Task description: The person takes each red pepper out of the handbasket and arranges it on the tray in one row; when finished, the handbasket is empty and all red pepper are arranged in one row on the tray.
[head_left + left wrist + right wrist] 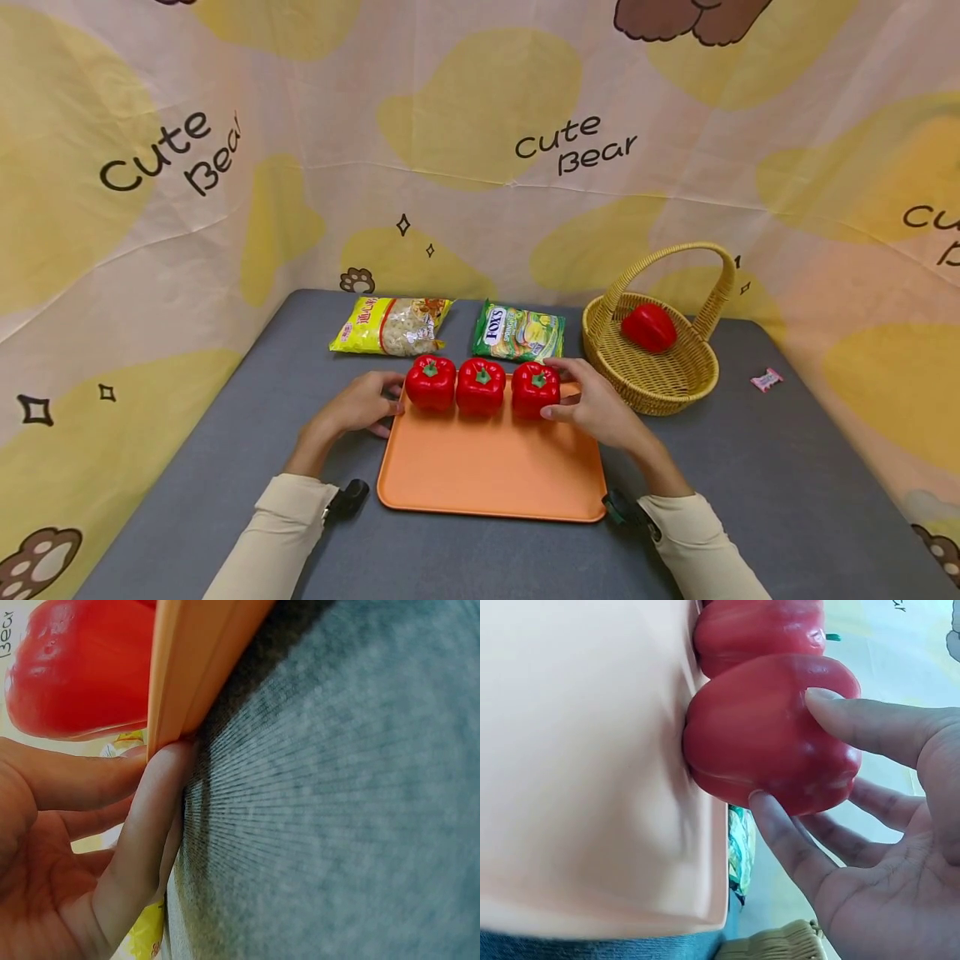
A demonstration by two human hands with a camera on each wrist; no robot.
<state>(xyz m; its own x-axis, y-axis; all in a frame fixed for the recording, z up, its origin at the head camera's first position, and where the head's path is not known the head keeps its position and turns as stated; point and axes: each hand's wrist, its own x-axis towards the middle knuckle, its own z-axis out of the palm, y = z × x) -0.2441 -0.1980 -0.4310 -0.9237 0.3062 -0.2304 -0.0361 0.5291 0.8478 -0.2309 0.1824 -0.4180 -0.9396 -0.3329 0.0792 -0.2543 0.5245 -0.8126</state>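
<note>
Three red bell peppers with green stems stand in a row along the far edge of an orange tray (491,467). My right hand (596,408) holds the rightmost bell pepper (534,392), thumb on one side and fingers on the other; the right wrist view shows this bell pepper (765,739) resting at the tray's rim. At the tray's far left corner, my left hand (365,404) pinches the rim, beside the leftmost bell pepper (431,385). The middle bell pepper (481,388) sits close to the left one, with a wider gap on its right.
Behind the tray lie a yellow snack bag (393,327) and a green Fox's packet (519,332). A wicker basket (651,387) with a tall handle stands at the back right, holding another red bell pepper (648,327). Farther right is a small pink wrapped candy (767,380).
</note>
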